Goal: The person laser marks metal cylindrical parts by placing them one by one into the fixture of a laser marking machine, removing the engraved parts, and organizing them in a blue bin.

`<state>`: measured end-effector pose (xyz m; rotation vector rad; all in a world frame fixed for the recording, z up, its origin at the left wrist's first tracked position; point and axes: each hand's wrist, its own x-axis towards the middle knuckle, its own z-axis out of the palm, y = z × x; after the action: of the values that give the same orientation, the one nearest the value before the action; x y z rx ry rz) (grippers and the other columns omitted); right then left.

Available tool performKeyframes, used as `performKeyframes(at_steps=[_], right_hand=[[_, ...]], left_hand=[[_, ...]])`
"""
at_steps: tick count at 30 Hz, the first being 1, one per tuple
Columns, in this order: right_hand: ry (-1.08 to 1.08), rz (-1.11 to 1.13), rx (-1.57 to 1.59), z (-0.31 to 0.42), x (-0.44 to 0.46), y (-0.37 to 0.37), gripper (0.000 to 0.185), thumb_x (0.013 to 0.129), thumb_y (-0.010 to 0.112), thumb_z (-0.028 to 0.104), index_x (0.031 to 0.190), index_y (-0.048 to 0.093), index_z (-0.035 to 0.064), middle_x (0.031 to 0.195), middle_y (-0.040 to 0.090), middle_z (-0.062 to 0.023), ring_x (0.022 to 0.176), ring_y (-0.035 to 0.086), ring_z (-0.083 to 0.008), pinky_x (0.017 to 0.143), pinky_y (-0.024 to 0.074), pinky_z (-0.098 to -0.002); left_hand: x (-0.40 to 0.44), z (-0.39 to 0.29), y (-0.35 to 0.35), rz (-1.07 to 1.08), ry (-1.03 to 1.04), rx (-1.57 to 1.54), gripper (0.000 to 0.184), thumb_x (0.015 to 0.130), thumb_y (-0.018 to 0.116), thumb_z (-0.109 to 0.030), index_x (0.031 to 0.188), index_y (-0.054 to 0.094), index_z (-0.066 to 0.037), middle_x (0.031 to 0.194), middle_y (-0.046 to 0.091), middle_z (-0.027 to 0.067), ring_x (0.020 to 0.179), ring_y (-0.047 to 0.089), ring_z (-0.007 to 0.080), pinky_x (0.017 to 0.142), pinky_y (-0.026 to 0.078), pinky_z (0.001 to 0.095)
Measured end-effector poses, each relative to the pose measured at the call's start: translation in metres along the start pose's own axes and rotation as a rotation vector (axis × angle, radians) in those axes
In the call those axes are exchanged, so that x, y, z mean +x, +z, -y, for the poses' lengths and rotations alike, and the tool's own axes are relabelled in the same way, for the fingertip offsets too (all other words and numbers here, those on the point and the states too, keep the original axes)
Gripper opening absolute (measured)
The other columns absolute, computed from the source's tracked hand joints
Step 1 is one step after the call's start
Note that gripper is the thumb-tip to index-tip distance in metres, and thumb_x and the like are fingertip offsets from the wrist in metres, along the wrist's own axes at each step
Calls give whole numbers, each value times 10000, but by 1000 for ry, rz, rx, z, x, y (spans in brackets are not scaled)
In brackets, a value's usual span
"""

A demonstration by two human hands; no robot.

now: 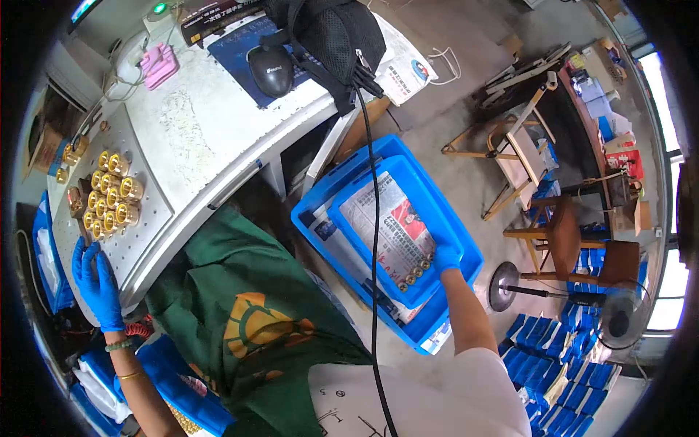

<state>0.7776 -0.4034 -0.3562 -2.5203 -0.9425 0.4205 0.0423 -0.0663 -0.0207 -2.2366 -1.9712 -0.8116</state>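
My left hand [96, 284], in a blue glove, rests with its fingers apart at the edge of the perforated metal plate [149, 211], just below a cluster of gold-rimmed round parts [111, 193]. Nothing shows in that hand. On the other side, my right hand [445, 258], also gloved, reaches into the upper blue tray [429, 197] at its right end. Beside its fingers several small brass parts [413, 278] lie in a row on newspaper [382, 218]. The fingertips of the right hand are too small and hidden to read.
A black cable [373, 218] hangs across the view in front of the tray. On the white table [189, 138] are a black mouse [271, 71], a pink object [159, 65] and a black bag [331, 40]. Chairs [564, 233] and a fan [619, 318] stand at the right.
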Motion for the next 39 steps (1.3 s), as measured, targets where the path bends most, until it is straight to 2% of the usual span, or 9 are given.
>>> performKeyframes(at_steps=[6, 9, 14, 20, 27, 29, 31, 32, 39], right_hand=[[395, -147, -302, 51, -12, 11, 286, 884, 476, 130, 1055, 669, 5, 1026, 679, -140, 942, 640, -263, 812, 498, -368], [63, -280, -153, 115, -27, -37, 280, 846, 547, 203, 1049, 682, 65, 1049, 677, -142, 958, 644, -293, 822, 495, -395], [9, 395, -502, 124, -38, -40, 260, 781, 604, 270, 905, 712, 68, 954, 677, -169, 869, 658, -332, 769, 522, -431], [-123, 302, -710, 152, -81, -18, 241, 721, 641, 227, 861, 713, 45, 889, 680, -179, 774, 659, -348, 718, 527, -452], [-193, 259, -678, 78, -64, 19, 243, 688, 658, 209, 859, 714, 45, 865, 677, -190, 740, 651, -352, 717, 522, -448], [132, 149, 15, -32, -33, 31, 191, 723, 641, 160, 864, 718, 58, 845, 699, -138, 679, 652, -281, 645, 515, -408], [203, 385, 717, 107, -37, -73, 265, 769, 613, 42, 1021, 680, -2, 865, 680, -70, 714, 646, -200, 627, 516, -355], [206, 309, 312, 187, -47, -134, 313, 773, 611, 39, 1074, 645, -41, 929, 676, -106, 815, 660, -219, 710, 543, -343], [-596, 717, 527, 530, -80, -230, 416, 691, 688, 33, 1099, 618, -13, 1125, 573, -126, 1033, 602, -242, 871, 520, -354]], left_hand=[[-1, 14, 3, 10, 17, -6, 211, 906, 563, -68, 1101, 625, -16, 1314, 498, 167, 1199, 486, 268, 1025, 362, 354], [-1, 22, 4, 9, 11, 2, 212, 903, 568, -56, 1103, 625, -16, 1315, 496, 164, 1200, 487, 260, 1021, 368, 347], [-1, 16, 3, 12, -19, -19, 213, 902, 572, -56, 1105, 625, -18, 1308, 500, 163, 1200, 484, 258, 1018, 371, 343], [-4, 33, 10, -30, 19, -113, 192, 899, 583, -95, 1068, 635, -21, 1284, 513, 180, 1188, 487, 285, 1025, 353, 363], [-3, 8, 6, -85, 80, -25, 177, 868, 583, -77, 1028, 638, -26, 1254, 532, 177, 1157, 501, 313, 1008, 368, 383], [-3, 2, 2, -118, 103, -50, 187, 831, 594, -52, 1012, 636, -33, 1228, 541, 179, 1121, 515, 323, 991, 383, 387], [0, -2, 3, -168, 145, -58, 198, 794, 609, -36, 990, 631, -37, 1199, 551, 178, 1082, 528, 329, 964, 402, 396], [2, -6, 3, -182, 150, -42, 202, 777, 618, -31, 979, 628, -38, 1183, 556, 177, 1064, 533, 331, 946, 414, 401], [6, -18, -7, -278, 142, -184, 185, 745, 660, -89, 915, 622, -26, 1080, 575, 213, 975, 555, 385, 856, 462, 449]])
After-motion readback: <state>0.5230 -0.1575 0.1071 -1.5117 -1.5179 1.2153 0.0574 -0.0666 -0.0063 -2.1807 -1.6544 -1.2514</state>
